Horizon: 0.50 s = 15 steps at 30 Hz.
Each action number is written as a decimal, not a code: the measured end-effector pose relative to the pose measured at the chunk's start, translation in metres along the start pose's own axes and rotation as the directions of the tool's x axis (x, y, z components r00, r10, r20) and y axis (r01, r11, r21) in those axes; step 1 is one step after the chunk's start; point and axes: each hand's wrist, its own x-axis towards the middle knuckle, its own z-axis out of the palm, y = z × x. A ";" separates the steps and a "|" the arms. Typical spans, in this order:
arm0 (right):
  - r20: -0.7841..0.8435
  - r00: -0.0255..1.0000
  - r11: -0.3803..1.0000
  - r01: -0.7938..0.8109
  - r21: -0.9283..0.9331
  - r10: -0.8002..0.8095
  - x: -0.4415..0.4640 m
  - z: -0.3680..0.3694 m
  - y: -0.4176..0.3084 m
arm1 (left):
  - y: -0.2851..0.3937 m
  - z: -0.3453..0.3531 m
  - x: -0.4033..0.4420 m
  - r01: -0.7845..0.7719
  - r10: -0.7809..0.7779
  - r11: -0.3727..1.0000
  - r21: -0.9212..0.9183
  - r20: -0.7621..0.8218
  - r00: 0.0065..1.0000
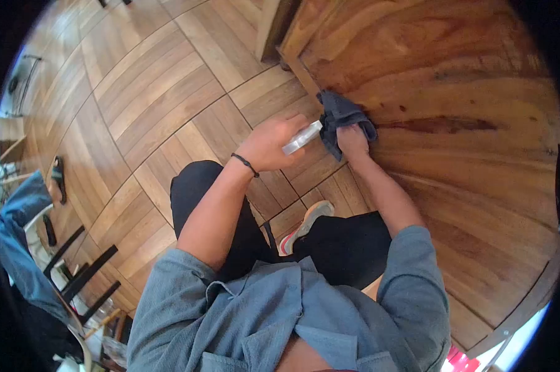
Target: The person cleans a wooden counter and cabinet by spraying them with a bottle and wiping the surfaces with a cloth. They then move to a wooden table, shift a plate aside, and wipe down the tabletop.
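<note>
My left hand (272,144), with a dark band at the wrist, is closed around a small whitish, see-through bottle (302,137). The bottle is tilted, and its far end points towards a dark grey cloth (344,111). Bunched in my right hand (353,141), that cloth lies against the lower left part of a large brown wooden panel (441,155). Folds of cloth hide most of my right fingers. Both hands are close together, with the bottle just left of the cloth.
Wood-patterned floor tiles (168,80) spread out to the left. A wooden post (272,28) rises beside the panel's far edge. Black chair legs (89,273), blue denim (16,229) and a dark sandal (58,180) are at the far left. My shoe (308,226) is below my hands.
</note>
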 end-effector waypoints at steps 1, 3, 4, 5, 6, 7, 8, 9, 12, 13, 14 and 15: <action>-0.003 1.000 1.000 0.001 -0.013 -0.002 0.019 -0.011 -0.002 | 0.002 -0.001 -0.003 0.018 -0.017 1.000 0.016 -0.009 1.000; 0.074 0.997 1.000 -0.009 -0.021 0.011 0.057 -0.047 -0.006 | 0.001 0.000 -0.008 0.021 -0.021 1.000 -0.006 -0.027 0.999; 0.156 0.988 1.000 -0.022 -0.017 0.024 0.076 -0.067 -0.008 | -0.001 0.000 -0.011 0.019 -0.019 1.000 -0.018 -0.029 0.999; 0.034 0.999 0.995 -0.013 -0.102 0.016 0.095 -0.063 -0.010 | -0.003 0.000 -0.014 0.000 0.000 1.000 -0.011 -0.049 0.999; -0.089 0.996 0.982 -0.018 -0.188 0.002 0.114 -0.058 -0.012 | -0.004 0.001 -0.016 -0.023 0.023 1.000 -0.004 -0.070 0.997; -0.112 0.993 0.985 -0.041 -0.168 0.022 0.134 -0.059 -0.015 | -0.003 0.000 -0.018 -0.048 0.048 0.999 0.003 -0.088 0.995; -0.133 0.990 0.987 -0.063 -0.149 0.043 0.151 -0.061 -0.018 | 0.000 -0.001 -0.020 -0.044 0.044 0.999 0.000 -0.083 0.996; -0.155 0.986 0.987 -0.086 -0.133 0.065 0.160 -0.065 -0.020 | 0.002 -0.003 -0.021 -0.043 0.043 0.999 -0.002 -0.080 0.996; -0.299 0.954 0.982 -0.065 -0.178 0.009 0.148 -0.069 -0.017 | 0.004 -0.006 -0.023 -0.032 0.032 0.999 -0.004 -0.081 0.996; -0.233 0.972 0.989 -0.046 -0.143 0.012 0.140 -0.074 -0.017 | 0.004 -0.007 -0.023 -0.025 0.025 1.000 -0.005 -0.083 0.996; -0.192 0.981 0.994 -0.040 -0.103 0.019 0.129 -0.077 -0.017 | 0.003 -0.008 -0.022 -0.037 0.037 0.999 -0.003 -0.099 0.994; -0.145 0.989 0.998 -0.037 -0.057 0.029 0.110 -0.075 -0.017 | 0.002 -0.007 -0.023 -0.047 0.046 0.999 -0.003 -0.106 0.993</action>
